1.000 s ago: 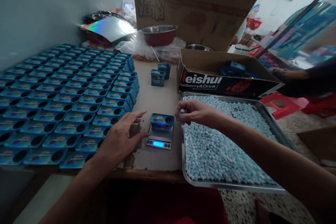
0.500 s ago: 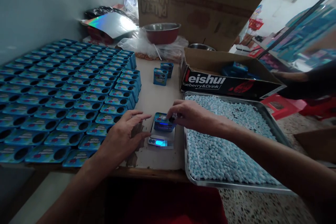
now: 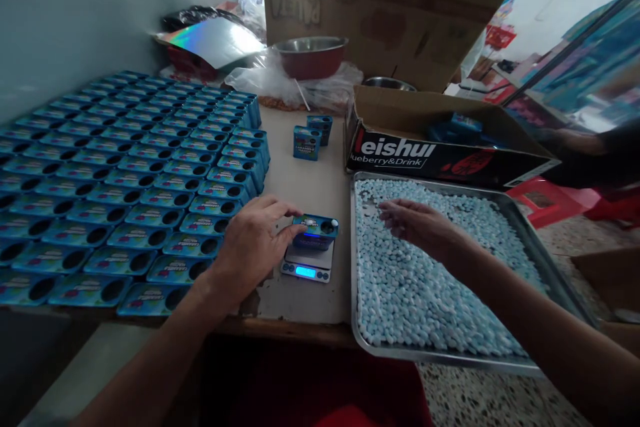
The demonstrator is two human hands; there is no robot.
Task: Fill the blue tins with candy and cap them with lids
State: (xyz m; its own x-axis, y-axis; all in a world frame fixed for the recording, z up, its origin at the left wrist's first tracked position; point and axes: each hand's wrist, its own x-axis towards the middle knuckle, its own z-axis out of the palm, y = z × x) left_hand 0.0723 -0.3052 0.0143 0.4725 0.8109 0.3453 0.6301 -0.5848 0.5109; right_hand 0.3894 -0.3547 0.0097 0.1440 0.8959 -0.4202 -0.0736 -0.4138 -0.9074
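A: ok so what's up close on that table?

B: Bottom edge of the table (image 3: 295,312) first, and to the right a big metal tray (image 3: 425,359) full of pale blue candies (image 3: 425,307). Just left of that there's a little scale (image 3: 323,261) with its display lit, can't read the number tho.

A: and the blue container?

B: The blue container (image 3: 316,240) is on the scale's platform, a couple of pale bits on top. Left hand (image 3: 254,235) is right at its left end, thumb and forefinger with a narrow gap. Can't tell if they're actually pinching it.

A: other hand?

B: Right hand (image 3: 423,227) is over the tray's upper left part, fingers loosely bunched. Can't tell if anything's in them.

A: anything further back?

B: Rows of blue containers (image 3: 150,195) packed along the left, two upright ones (image 3: 305,144) past the scale, then an open cardboard box (image 3: 445,161) behind the tray. Red-sided bowl (image 3: 313,61) back there too, in front of a huge cardboard sheet (image 3: 395,7).
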